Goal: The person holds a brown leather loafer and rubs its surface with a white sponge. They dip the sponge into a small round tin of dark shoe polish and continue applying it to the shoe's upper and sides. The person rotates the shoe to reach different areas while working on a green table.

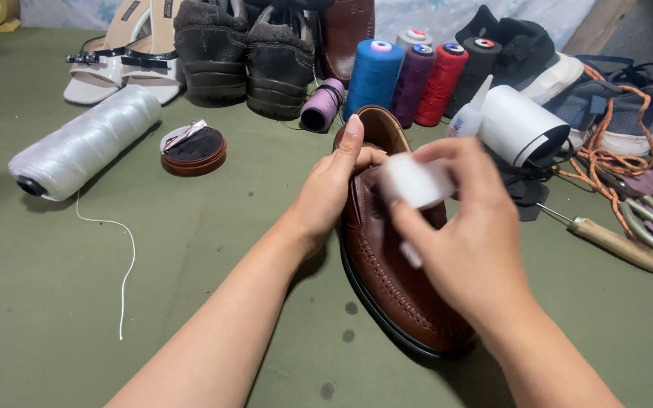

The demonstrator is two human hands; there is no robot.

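A green work mat [54,302] covered the bench, with everything within arm's reach along its far edge. A big white spool of cord [85,141] lay on its side at the left, its loose end trailing forward, and upright thread cones [372,77] stood in a row behind. The brown leather shoe [394,279] lay in the middle, toe toward the person. The left hand [330,193] gripped its heel collar — thumb raised, fingers curled inside, apparently to steady it. The right hand [470,227] pinched a small white block [416,181] over the upper, fingertips pressed together, as if rubbing. A round polish tin [193,149] sat open nearby — handy.
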